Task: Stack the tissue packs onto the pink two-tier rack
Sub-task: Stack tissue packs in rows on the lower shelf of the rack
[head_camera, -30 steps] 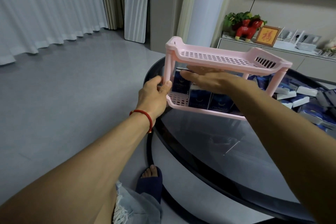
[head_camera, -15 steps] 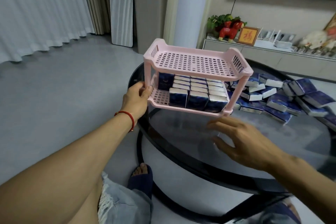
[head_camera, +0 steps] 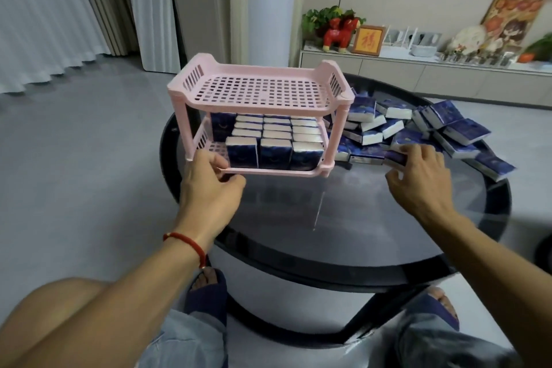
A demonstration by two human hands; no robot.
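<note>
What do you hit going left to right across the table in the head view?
left hand gripping the rack's front edge → pink rack, lower tier full of tissue packs → loose pile of tissue packs → right hand reaching into that pile, on the glass table.

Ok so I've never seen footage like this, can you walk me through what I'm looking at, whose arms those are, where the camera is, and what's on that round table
No machine here: the arms belong to a person wearing a wide-angle camera on their head, so this single view looks forward and down at their own hands.

On the round dark glass table stands a pink two-tier rack. Its lower shelf is nearly full of upright blue tissue packs; the top shelf holds nothing. To the right lies a loose pile of packs.

The left hand, with a red bracelet on its wrist, grips the rack's lower front edge. The right hand reaches into the pile, fingers curled on one pack.

Behind are curtains and a low cabinet with ornaments.
</note>
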